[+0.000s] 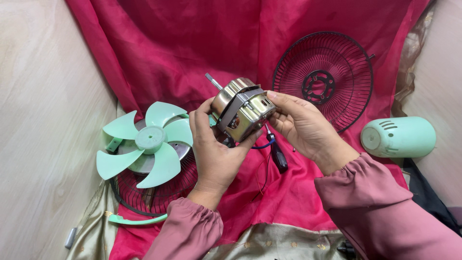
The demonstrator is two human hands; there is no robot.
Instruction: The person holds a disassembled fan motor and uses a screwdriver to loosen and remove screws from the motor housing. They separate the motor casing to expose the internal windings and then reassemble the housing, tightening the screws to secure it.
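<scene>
Hold: while we cradle the motor (242, 110), left hand (214, 154) cups beneath, right hand (301, 123) pinches its side.
Feel: probably heavy, rigid, slick metal.

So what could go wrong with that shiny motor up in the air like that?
The motor is held above the cloth by both hands; it might slip and fall on the screwdriver below. Its thin wires dangle loose and could snag. The bare shaft might get knocked.

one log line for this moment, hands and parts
left hand: holds motor | right hand: on motor | fan blade: on grille, left | rear grille: right | cover: far right
</scene>
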